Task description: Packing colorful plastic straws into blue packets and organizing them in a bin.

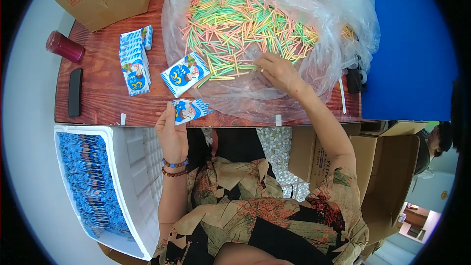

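Near the table's front edge, my left hand (170, 130) pinches a small blue-and-white packet (190, 111) between thumb and fingers. Just beyond it lies a stack of similar packets (185, 74), against the edge of a clear plastic bag (216, 99). Spread on that opened bag is a large heap of thin pink, yellow and green sticks (245, 24). At the heap's near right side, my right hand (279, 72) has its fingertips drawn together among the sticks. Whatever is between those fingertips is too small to make out.
Overlapping packets (135, 64) form a row at left. Beside them are a black oblong object (75, 92), a dark red cup (65, 46) and a cardboard box (108, 0). Below left, a white foam box (135, 167) holds many blue packets. Open cartons (387, 181) stand right; a person (431, 147) is beyond.
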### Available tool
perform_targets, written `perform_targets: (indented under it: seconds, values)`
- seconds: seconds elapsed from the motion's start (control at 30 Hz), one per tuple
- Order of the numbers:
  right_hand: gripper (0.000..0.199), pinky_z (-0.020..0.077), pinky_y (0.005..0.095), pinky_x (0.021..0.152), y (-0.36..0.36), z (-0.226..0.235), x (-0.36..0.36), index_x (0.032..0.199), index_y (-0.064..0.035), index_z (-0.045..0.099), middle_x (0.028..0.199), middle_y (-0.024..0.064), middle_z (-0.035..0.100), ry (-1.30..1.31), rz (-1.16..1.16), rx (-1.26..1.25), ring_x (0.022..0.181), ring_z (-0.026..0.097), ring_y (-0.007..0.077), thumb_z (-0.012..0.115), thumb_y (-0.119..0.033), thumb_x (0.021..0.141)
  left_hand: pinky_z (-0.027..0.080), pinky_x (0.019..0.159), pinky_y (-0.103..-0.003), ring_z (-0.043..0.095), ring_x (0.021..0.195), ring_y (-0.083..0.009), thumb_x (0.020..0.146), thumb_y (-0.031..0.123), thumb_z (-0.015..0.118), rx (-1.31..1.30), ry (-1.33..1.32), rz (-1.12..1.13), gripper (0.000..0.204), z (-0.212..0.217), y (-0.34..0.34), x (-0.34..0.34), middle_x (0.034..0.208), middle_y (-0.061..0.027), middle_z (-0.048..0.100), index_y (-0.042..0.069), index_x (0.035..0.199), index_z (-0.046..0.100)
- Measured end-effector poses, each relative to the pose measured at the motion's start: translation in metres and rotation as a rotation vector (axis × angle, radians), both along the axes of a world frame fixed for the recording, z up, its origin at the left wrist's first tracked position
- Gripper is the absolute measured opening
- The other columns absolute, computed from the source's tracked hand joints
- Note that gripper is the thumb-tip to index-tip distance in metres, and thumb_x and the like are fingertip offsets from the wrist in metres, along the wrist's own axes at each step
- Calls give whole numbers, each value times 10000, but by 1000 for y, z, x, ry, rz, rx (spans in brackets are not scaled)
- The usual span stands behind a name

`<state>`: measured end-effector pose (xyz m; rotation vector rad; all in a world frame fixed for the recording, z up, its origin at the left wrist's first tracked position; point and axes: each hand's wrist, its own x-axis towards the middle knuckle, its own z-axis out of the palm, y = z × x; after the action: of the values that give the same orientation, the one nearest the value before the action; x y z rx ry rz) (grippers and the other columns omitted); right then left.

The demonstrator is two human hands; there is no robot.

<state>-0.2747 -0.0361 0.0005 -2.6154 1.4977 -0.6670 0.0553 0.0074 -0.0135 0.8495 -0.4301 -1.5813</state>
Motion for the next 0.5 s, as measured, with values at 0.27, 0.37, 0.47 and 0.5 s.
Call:
perform_targets:
  seconds: [0.27, 0.37, 0.47, 0.5]
  values:
    - [192, 401, 270, 577, -32, -1, -21, 903, -25, 637, 680, -5, 538, -539, -543, 360, 623, 485, 85, 668, -208, 853, 513, 828, -276, 628, 907, -113, 982, 159, 525, -24, 7, -1, 197, 0, -1, -2, 972, -51, 660, 3, 960, 643]
    - [321, 468, 335, 649, -48, 5, -16, 942, 9, 639, 726, 75, 605, -343, -542, 284, 670, 581, 185, 677, -293, 839, 513, 824, -279, 630, 896, -111, 982, 156, 525, -30, 8, 0, 193, -1, 0, 1, 969, -52, 663, 5, 959, 644]
    - [415, 486, 383, 704, -45, 13, -29, 942, 26, 634, 843, 140, 635, -104, -679, -25, 775, 620, 279, 681, -370, 825, 514, 819, -277, 632, 893, -111, 982, 153, 524, -18, 36, -4, 193, -1, 0, 0, 970, -55, 665, 2, 967, 644]
    - [494, 493, 419, 764, -50, 35, -22, 930, 36, 621, 975, 181, 634, 32, -794, 373, 898, 621, 335, 675, -440, 807, 515, 818, -275, 632, 897, -110, 981, 151, 525, -17, 24, -6, 192, 0, 0, 1, 972, -56, 665, 1, 973, 645]
